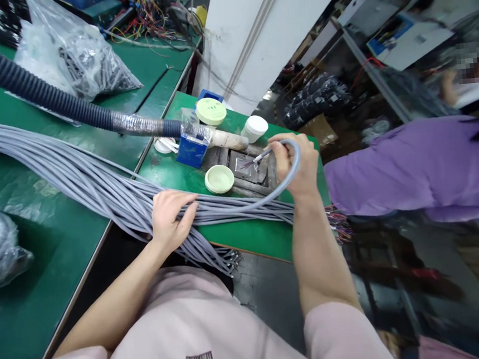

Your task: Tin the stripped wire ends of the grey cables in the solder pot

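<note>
My right hand (299, 163) is closed on one grey cable (294, 169), which bends in a loop back toward the bundle. From the fingers its stripped end (258, 158) points left, thin wires at the shiny surface of what looks like a solder pot (260, 175). Whether the wires touch that surface I cannot tell. Across the bundle of grey cables (111, 196) lies my left hand (171, 216), its fingers curled over them and its thumb on the near side. An open round tub (219, 179) stands just left of the pot.
A ribbed hose (69, 110) ends in a pipe by a blue box (193, 150). Behind are a round lid (211, 111) and a white jar (255, 128). Bagged parts (82, 64) lie back left. A person in a purple sleeve (410, 170) is close on the right.
</note>
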`<state>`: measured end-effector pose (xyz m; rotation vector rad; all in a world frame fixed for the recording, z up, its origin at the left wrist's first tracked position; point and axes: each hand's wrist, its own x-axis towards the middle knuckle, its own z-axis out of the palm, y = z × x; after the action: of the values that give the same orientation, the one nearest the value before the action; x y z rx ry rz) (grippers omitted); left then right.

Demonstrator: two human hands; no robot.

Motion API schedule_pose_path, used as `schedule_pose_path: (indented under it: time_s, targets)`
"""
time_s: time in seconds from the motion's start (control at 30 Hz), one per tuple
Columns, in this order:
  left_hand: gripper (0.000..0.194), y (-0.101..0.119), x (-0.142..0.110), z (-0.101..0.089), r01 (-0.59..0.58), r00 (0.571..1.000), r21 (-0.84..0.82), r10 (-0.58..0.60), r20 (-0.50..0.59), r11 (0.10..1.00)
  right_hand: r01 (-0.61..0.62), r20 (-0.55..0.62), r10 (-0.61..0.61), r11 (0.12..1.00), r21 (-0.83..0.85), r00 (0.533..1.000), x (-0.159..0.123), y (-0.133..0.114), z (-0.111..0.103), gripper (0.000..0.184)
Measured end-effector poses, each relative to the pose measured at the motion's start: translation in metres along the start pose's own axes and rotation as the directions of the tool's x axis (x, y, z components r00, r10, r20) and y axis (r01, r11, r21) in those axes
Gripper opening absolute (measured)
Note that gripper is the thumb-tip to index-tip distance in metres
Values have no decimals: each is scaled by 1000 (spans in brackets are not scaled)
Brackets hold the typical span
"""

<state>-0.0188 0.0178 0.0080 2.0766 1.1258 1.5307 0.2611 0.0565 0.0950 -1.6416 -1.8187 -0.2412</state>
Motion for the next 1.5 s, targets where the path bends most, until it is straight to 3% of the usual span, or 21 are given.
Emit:
schedule_pose_path:
  time_s: [0.23, 0.67, 0.87, 1.0, 1.13, 1.23, 1.37, 1.5]
  targets:
    - [12, 1, 0, 1, 5, 1000, 35, -6, 5, 999, -38, -23, 37, 998, -52, 999, 1, 44, 18, 21]
    - [11, 2, 1, 0, -30, 999, 29, 30, 21, 999, -70, 46, 74, 994, -87, 996, 3, 71, 47, 21]
    - [11, 3, 2, 1, -11, 999, 18, 10, 33, 1000, -51, 28, 52, 998, -29, 998, 2, 60, 37, 17]
    - [11, 2, 1, 1, -20, 1000, 14, 20, 25, 1000, -33, -106, 59, 972, 233, 993, -15, 26, 12, 17]
    - [11, 2, 1, 0, -52, 999, -19, 52, -4, 998, -28, -220, 200, 798, 602, 955, -43, -15, 6, 16]
    - [12, 11, 0, 0, -84, 996, -84, 81, -40, 993, -15, -212, 337, 561, 827, 917, -63, -40, 17, 15]
    - [13, 31, -5, 4, -79, 995, -174, 88, 47, 982, -45, -105, 452, 308, 950, 886, -84, -64, 32, 18]
    - [17, 40, -8, 15, 35, 985, -228, 5, 170, 973, -76, -34, 492, 203, 976, 870, -100, -79, 36, 18]
